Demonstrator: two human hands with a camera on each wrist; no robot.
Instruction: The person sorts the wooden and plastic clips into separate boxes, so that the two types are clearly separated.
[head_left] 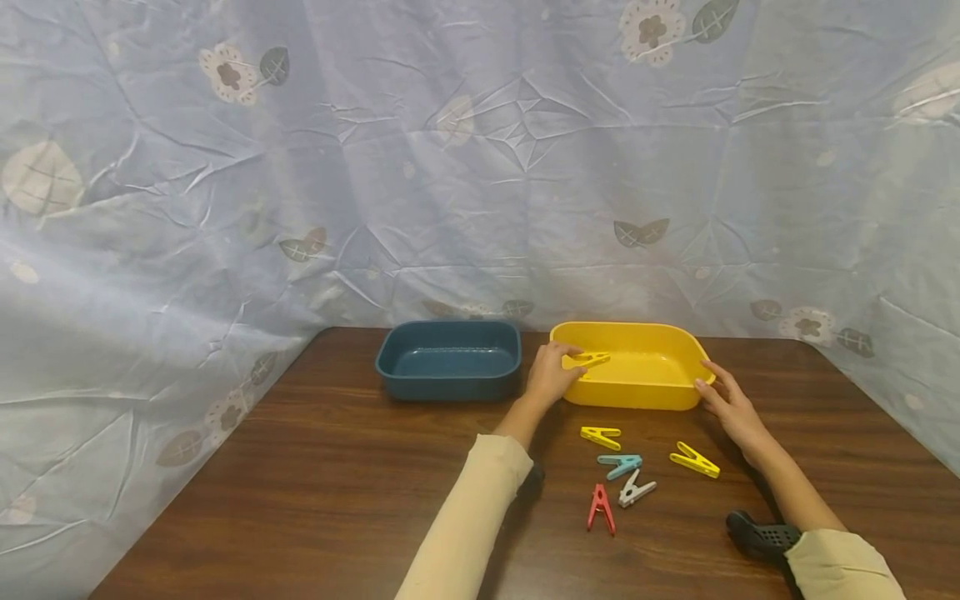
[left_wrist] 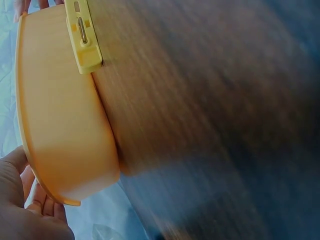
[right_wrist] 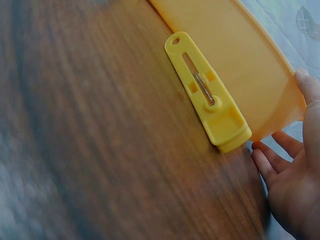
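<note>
Yellow basin (head_left: 633,395) gripped at ends: left hand (head_left: 551,375), right hand (head_left: 733,410), both half-closed.

The left hand (head_left: 551,377) and right hand (head_left: 737,414) reach forward, apart, fingers (right_wrist: 267,162) lightly bent, thumbs (right_wrist: 309,90) opposite.

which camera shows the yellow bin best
The head view shows the yellow bin best: most of its rim, inside and front wall are in sight. The left wrist view shows mainly its outer wall; the right wrist view only part of that wall.
</note>
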